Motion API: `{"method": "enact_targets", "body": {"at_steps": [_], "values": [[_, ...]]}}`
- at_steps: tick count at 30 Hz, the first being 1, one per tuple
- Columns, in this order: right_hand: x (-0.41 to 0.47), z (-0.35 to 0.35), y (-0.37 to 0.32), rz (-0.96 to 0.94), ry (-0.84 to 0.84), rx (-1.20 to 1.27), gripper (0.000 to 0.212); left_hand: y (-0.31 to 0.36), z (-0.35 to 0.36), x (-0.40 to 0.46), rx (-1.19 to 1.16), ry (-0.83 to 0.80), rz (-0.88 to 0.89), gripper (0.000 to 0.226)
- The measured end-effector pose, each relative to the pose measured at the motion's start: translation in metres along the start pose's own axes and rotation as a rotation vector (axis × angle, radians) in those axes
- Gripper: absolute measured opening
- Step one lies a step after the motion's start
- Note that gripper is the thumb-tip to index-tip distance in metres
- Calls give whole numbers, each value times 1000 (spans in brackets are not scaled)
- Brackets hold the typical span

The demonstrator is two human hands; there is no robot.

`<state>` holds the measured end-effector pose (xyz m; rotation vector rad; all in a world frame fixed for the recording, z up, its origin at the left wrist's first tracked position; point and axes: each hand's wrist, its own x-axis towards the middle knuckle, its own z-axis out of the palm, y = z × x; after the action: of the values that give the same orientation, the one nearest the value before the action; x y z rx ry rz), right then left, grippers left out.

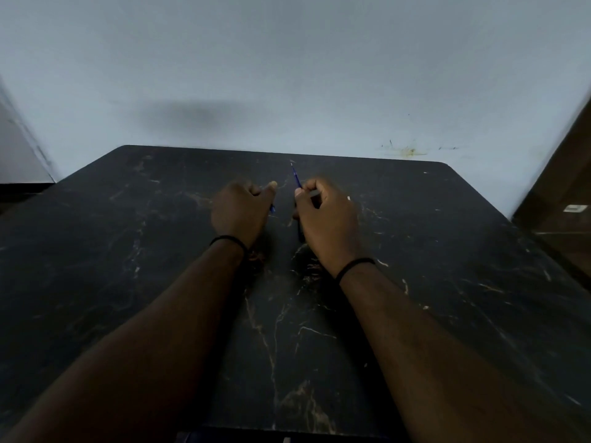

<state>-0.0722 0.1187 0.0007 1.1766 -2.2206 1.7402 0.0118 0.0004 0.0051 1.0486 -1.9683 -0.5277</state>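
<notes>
At the middle of the table (128,251), nearer its far edge, the left hand (241,209) is sitting knuckles up. Its fingers are curling round a small blue piece (272,208), with only the tip peeking out at the thumb side, and the thumb is pointing toward the table's far edge. Just right of it, and apart from it, a thin blue pen (295,177) is standing tilted above the table top, its tip aiming at the far edge. The right hand (326,215) is pinching the pen between thumb and curled fingers. A black band (228,240) is circling each wrist. Both forearms are stretching in from the table's near edge. Behind the table a pale wall (319,75) is rising.
</notes>
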Motion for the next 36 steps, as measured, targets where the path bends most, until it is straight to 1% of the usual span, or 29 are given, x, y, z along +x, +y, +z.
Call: {"method": "enact_targets", "body": {"at_steps": [3, 7, 10, 16, 19, 22, 24, 25, 27, 28, 30, 33, 34, 36], "values": [[0, 1, 1, -10, 9, -1, 12, 2, 0, -1, 127, -85, -6, 48], [0, 1, 2, -19, 9, 5, 15, 3, 0, 0, 305, -171, -16, 39], [0, 2, 2, -22, 21, 2, 15, 4, 0, 0, 388, -174, -12, 36], [1, 4, 3, -26, 35, -6, 15, 5, 2, -1, 468, -158, 2, 48], [1, 3, 2, -14, 27, -15, 14, 5, 2, -1, 480, -147, 7, 49], [0, 1, -1, -8, 64, -15, 14, 11, 3, -2, 395, -79, 27, 43], [0, -2, -5, -7, 136, -18, 12, 15, 3, -4, 235, -12, 68, 37], [1, -4, -7, -5, 174, -16, 12, 16, 3, -5, 127, -3, 107, 29], [2, -8, -10, -14, 239, 17, 13, 17, 4, -7, -82, -62, 249, 11], [2, -11, -12, -30, 270, 38, 12, 17, 4, -9, -156, -118, 320, 8], [2, -15, -15, -77, 333, 47, 14, 21, 5, -14, -246, -225, 429, 20], [2, -18, -17, -146, 354, 32, 17, 30, 7, -21, -284, -304, 542, 31], [1, -17, -17, -162, 345, 25, 17, 33, 8, -23, -285, -318, 554, 32], [1, -15, -17, -184, 328, 12, 15, 35, 10, -24, -273, -332, 528, 21]]}}
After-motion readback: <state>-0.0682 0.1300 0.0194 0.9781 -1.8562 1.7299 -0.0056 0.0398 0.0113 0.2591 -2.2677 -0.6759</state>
